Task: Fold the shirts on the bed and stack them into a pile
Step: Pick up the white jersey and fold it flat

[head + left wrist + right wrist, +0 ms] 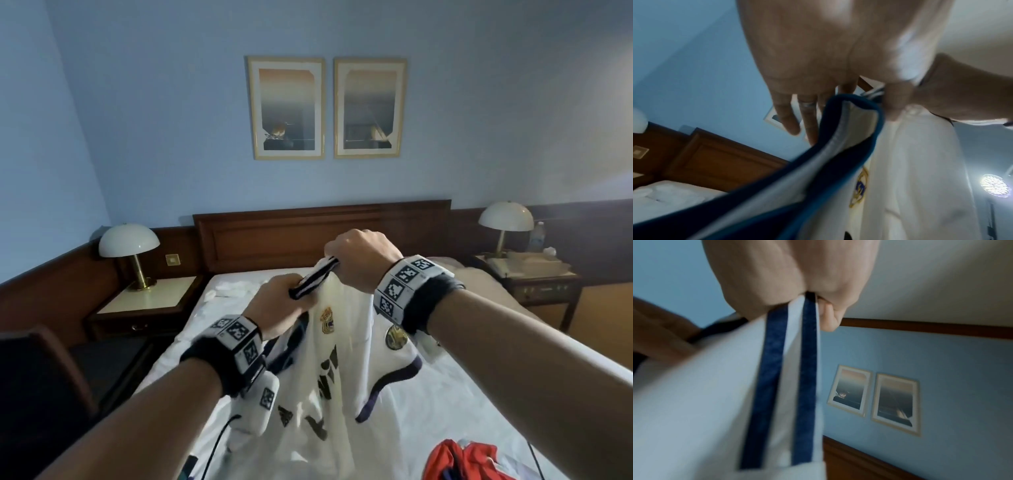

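A white football shirt point(342, 370) with navy trim and a gold crest hangs in the air over the bed point(479, 394). My right hand point(334, 255) is the higher one and grips its navy-striped shoulder in a fist point(812, 296). My left hand point(287, 301) is just below and to the left. It pinches the shirt point(910, 162) by the navy collar point(838, 129) with the thumb point(894, 105), while the outer fingers point(789, 116) hang fairly straight. The striped cloth point(777, 369) fills the right wrist view. A crumpled red shirt point(462, 459) lies on the sheet at the near right.
A dark wooden headboard point(322, 233) stands at the far end of the bed. On each side is a bedside table with a dome lamp point(128, 240) point(506, 216). A dark chair point(44, 377) stands at the near left. Small white cloth items point(233, 291) lie near the headboard.
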A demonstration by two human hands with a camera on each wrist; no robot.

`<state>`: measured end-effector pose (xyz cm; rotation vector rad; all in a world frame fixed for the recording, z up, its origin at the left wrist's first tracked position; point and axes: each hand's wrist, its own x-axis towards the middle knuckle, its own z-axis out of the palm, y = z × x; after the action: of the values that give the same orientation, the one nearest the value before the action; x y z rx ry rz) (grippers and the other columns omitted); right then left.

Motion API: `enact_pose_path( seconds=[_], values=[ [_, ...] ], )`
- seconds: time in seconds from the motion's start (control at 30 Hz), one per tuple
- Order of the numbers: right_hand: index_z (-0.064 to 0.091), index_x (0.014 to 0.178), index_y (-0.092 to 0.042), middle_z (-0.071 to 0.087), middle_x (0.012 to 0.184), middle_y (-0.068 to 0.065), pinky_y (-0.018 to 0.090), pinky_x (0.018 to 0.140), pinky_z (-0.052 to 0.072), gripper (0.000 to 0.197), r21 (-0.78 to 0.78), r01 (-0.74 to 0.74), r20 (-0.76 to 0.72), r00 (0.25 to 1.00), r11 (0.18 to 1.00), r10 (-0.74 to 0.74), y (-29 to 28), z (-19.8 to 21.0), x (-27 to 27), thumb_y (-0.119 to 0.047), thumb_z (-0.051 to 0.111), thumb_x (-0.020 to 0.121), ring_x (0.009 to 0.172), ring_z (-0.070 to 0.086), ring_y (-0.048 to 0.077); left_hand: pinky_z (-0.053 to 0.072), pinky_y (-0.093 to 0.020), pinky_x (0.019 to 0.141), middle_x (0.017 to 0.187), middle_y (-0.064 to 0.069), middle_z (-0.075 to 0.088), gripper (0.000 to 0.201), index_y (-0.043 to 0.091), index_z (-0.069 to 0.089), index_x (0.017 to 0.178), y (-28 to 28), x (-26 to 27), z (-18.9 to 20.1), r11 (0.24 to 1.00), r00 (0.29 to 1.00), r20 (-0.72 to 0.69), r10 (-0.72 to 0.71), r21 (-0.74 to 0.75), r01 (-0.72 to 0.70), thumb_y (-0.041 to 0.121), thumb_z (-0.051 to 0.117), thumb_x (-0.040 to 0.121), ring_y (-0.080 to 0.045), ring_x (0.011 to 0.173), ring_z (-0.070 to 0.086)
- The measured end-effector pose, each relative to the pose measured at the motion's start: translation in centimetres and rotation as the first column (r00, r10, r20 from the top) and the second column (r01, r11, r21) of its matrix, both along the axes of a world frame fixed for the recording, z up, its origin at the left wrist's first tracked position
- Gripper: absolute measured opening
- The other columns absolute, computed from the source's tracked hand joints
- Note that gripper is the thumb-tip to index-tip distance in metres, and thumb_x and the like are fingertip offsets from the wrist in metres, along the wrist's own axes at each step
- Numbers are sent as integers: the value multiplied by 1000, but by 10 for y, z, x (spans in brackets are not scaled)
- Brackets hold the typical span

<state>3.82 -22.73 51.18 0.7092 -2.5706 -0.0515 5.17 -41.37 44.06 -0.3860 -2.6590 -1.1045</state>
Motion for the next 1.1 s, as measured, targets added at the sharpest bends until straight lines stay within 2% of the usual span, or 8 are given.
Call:
enact_pose_path(
  seconds=[0.37,0.6,0.67,0.77,0.83,0.9,1.0,1.1],
  values=[
    [70,85,-16,64,80,4,28,68,45,20,-59,190,414,898,980,-149,47,-30,-19,-36,70,83,77,60,21,48,-29,66,78,3,67,32,24,73,90,-19,-14,105,909,981,-195,5,-407,-85,2,50,83,-20,75,61],
    [47,60,-24,52,65,-5,31,68,45,36,-394,132,214,976,909,-49,56,11,-20,-36,63,90,72,53,23,44,-33,71,104,-5,67,16,24,61,97,-26,-18,127,522,915,-344,210,-752,-402,15,54,86,-33,94,64],
    [46,66,-24,53,69,-4,32,68,45,31,-453,35,150,988,891,37,43,23,-17,-28,60,93,72,53,23,50,-34,82,115,2,66,39,31,61,113,-23,-25,120,643,973,-176,150,-730,-232,26,65,74,-25,107,63],
    [46,74,-27,60,80,1,37,71,49,21,-421,-88,42,992,903,116,21,37,-10,-25,56,93,77,57,28,51,-24,92,113,11,69,57,30,62,120,1,-18,95,919,965,171,-201,-308,246,38,85,69,-3,103,65],
    [50,76,-30,64,86,3,39,73,52,17,-360,-132,-3,990,924,141,12,43,-2,-30,57,92,79,60,29,49,-18,74,85,10,69,12,25,67,89,17,-15,79,955,972,108,-207,-193,225,27,78,85,-1,78,64],
    [58,81,-25,63,85,0,34,71,51,18,-306,-122,4,992,944,129,13,48,3,-39,62,90,77,58,24,41,-29,62,62,7,56,32,21,53,62,16,-21,77,965,994,-31,-105,-245,94,24,67,91,-12,60,53],
    [62,80,-25,60,77,-6,29,67,44,21,-170,8,164,986,985,20,23,47,7,-43,73,80,74,56,17,31,-32,58,52,6,44,36,17,45,56,1,-23,96,968,987,-145,-73,-247,35,28,60,87,-16,53,40],
    [66,76,-23,63,73,-7,27,65,46,16,-119,142,331,939,983,-96,31,40,6,-36,75,77,75,61,17,43,-32,59,65,2,65,15,14,65,71,-9,-20,119,964,988,-146,-46,-267,5,21,57,81,-19,62,57]
  ],
)
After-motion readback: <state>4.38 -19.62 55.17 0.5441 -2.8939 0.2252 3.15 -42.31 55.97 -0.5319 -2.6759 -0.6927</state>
